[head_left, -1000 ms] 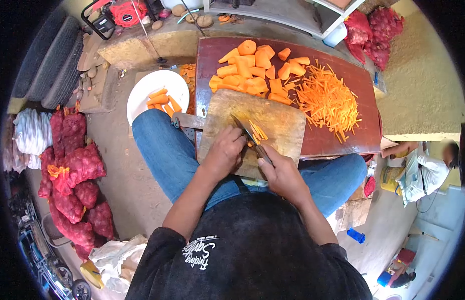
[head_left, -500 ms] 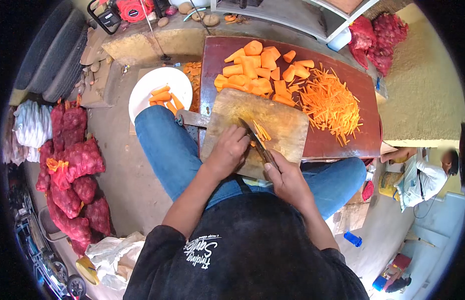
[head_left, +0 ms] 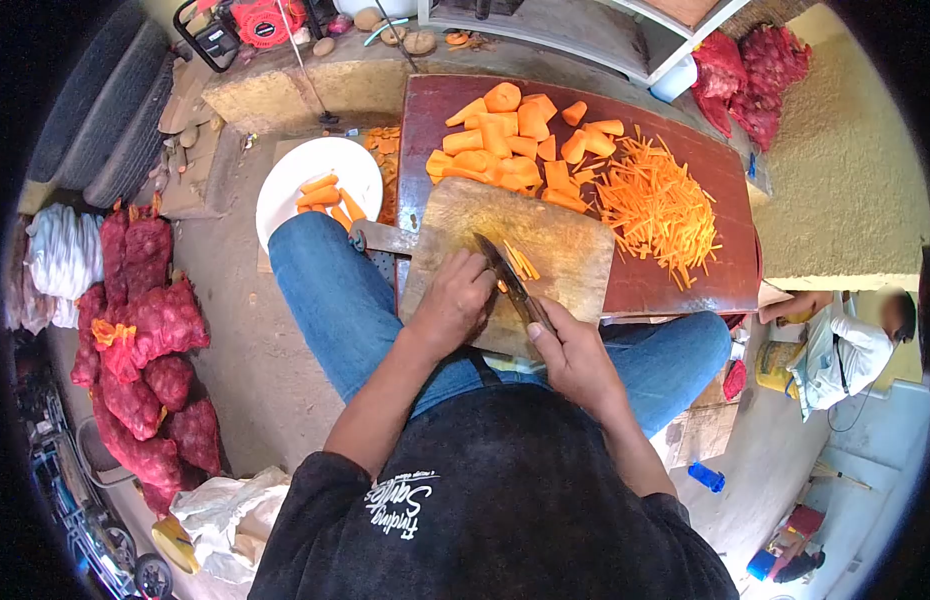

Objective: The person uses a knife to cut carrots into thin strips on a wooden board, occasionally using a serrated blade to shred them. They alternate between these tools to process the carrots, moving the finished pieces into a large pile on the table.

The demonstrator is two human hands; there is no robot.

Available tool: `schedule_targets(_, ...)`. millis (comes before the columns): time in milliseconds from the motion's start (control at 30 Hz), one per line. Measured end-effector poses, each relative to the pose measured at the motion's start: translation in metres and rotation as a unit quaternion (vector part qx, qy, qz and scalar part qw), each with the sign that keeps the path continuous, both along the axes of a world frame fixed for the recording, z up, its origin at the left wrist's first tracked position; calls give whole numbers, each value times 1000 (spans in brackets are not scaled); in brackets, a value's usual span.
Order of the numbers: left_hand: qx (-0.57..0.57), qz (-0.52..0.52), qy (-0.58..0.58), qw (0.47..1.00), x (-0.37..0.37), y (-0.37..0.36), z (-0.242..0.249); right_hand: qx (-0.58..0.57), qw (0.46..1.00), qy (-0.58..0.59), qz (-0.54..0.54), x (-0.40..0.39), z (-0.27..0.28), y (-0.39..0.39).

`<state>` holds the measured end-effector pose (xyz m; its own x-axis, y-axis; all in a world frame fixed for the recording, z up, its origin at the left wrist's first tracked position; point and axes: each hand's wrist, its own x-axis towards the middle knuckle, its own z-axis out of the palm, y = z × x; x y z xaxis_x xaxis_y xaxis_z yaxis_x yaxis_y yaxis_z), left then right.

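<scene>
My right hand (head_left: 577, 362) is wrapped round the handle of a knife (head_left: 505, 268), its blade low over the wooden cutting board (head_left: 575, 260). Close to the left side of the blade, my left hand (head_left: 455, 303) presses curled fingers on the board. A bit of orange carrot (head_left: 502, 287) shows at its fingertips, the rest hidden under them. Thin carrot sticks (head_left: 523, 262) lie just right of the blade. Beyond the board are thick peeled carrot chunks (head_left: 500, 135), and to their right a heap of carrot strips (head_left: 657, 210).
The board rests on a dark red table (head_left: 725, 180) in front of my knees. A white basin (head_left: 285, 190) with carrot pieces stands left of it. Red mesh sacks (head_left: 150, 330) lie on the left floor, tyres (head_left: 95, 110) behind. Another person (head_left: 845, 350) is at the right.
The view has shifted very slightly. Both hands stay at the board, with the knife and carrot sticks in nearly the same places.
</scene>
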<state>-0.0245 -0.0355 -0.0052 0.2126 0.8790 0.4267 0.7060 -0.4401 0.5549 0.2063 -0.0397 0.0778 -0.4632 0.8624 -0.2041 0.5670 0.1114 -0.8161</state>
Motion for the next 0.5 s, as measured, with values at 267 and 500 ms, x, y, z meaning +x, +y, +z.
schedule_targets(267, 8, 14, 20, 1000, 4, 0, -7, 0, 1000, -23, 5, -13, -8, 6)
schedule_targets(500, 16, 38, -52, 998, 3, 3, -9, 39, 996, 68, -47, -9, -4, 10)
